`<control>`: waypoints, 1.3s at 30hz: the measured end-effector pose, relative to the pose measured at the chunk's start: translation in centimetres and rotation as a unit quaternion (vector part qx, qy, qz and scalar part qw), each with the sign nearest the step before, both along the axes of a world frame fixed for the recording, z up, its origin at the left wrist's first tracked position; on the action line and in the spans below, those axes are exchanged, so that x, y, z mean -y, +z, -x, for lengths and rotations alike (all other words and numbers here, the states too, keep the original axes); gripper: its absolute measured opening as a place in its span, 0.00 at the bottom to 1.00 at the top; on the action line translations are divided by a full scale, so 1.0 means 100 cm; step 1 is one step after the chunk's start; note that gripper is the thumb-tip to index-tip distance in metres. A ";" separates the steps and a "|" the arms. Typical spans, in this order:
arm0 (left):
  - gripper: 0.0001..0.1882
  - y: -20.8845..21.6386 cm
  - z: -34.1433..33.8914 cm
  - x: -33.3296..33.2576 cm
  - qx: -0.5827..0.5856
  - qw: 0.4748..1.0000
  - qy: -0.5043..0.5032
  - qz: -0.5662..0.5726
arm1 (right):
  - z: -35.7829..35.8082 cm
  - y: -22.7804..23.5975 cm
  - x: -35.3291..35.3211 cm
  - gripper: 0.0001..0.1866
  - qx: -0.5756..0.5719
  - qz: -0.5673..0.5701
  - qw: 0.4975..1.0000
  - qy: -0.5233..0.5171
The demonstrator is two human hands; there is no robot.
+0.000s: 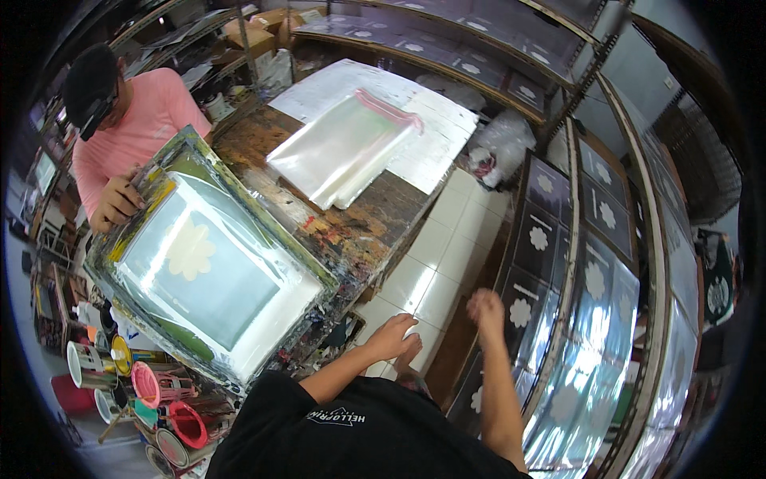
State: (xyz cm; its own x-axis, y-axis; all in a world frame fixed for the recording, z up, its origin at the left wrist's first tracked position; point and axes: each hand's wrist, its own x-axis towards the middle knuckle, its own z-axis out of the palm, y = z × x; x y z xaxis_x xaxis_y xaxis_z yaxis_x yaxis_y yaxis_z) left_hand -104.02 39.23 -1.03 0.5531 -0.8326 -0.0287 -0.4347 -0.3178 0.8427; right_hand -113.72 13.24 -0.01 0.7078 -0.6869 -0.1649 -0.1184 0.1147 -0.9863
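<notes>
My left hand is over the tiled floor in front of me, its fingers stretched out and nothing visible in them. To its right, my right hand is raised beside the drying rack, with blurred fingers that look bent; I cannot make out anything in them. The rack shelves hold dark printed plastic sheets with pale flower shapes, and the nearer sheets look glossy. On the stained wooden table lies a stack of clear plastic bags with a pink edge, partly over a white board.
At the left, a person in a pink shirt and dark cap rests a hand on a screen-printing frame with a flower pattern. Ink cans and tubs crowd the lower left. A bundle of clear plastic sits beyond the table.
</notes>
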 end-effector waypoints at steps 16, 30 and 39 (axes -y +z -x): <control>0.29 -0.024 -0.144 0.105 0.383 0.902 0.152 -0.128 | 0.067 -0.121 0.086 0.14 -0.271 0.123 0.955 -0.004; 0.23 0.005 -0.114 0.143 0.426 0.859 0.173 -0.227 | 0.042 -0.108 0.089 0.14 -0.155 -0.020 0.987 0.031; 0.23 0.007 -0.122 0.135 0.372 0.894 0.188 -0.163 | 0.064 -0.152 0.086 0.07 -0.234 -0.259 0.934 0.074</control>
State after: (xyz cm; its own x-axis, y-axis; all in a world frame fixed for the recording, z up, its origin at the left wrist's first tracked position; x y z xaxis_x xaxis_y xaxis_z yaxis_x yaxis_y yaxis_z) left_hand -91.84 25.77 -0.31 0.7591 -0.5985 0.2560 -0.6474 -0.7351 0.2013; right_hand -120.07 4.67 -15.21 0.5561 -0.3304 -0.7626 -0.5742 0.5107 -0.6399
